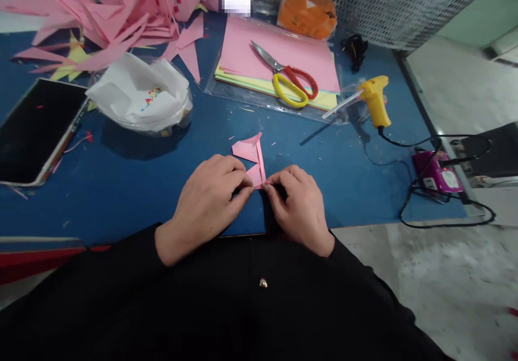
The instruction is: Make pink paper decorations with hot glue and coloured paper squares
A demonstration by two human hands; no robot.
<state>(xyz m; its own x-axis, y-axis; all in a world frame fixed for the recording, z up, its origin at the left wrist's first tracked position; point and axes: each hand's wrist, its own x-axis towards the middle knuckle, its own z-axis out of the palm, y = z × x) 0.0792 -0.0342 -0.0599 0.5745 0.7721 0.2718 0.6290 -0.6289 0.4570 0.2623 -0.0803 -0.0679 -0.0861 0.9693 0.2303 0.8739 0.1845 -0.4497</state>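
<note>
A small piece of pink paper (260, 158) lies near the front edge of the blue table, with a narrow folded strip along its right side and notched flaps to the left. My left hand (214, 196) pinches its lower left corner between thumb and forefinger. At the lower right end of the strip, my right hand (298, 202) grips the same paper with thumb and fingertips. Both hands are closed, and the fingertips hide the paper's lower corners. Beyond the paper lie scissors (279, 68) with one red and one yellow handle, resting on a stack of coloured paper (238, 42).
A yellow glue gun (376, 99) stands at the right, its cord running by a purple power adapter (436, 172). On the left are a phone (38, 129), a white-lined plastic bowl (141, 94) and pink paper scraps (109, 21). An orange bag (307, 13) sits at the back.
</note>
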